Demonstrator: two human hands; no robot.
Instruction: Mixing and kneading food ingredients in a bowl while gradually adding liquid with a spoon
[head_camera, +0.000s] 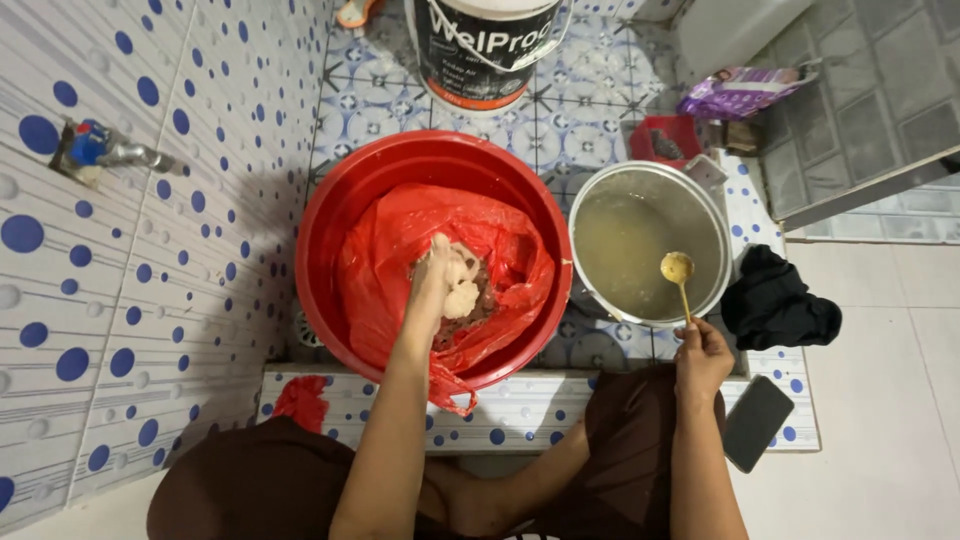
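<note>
My left hand (437, 280) reaches into a red plastic bag (385, 260) that lines a big red basin (330, 220). Its fingers are closed in a pale, lumpy paste (463, 296) and are smeared with it. My right hand (702, 358) holds a spoon (679, 272) by the handle, near the front rim of a metal pot (712, 215). The spoon's bowl carries a small yellowish ball over the cloudy liquid (625, 245) in the pot.
A large bucket (487, 45) stands behind the basin. A tap (100, 150) juts from the dotted tile wall on the left. A black cloth (775, 305) and a dark phone (756, 422) lie right of the pot, a purple packet (740, 92) further back.
</note>
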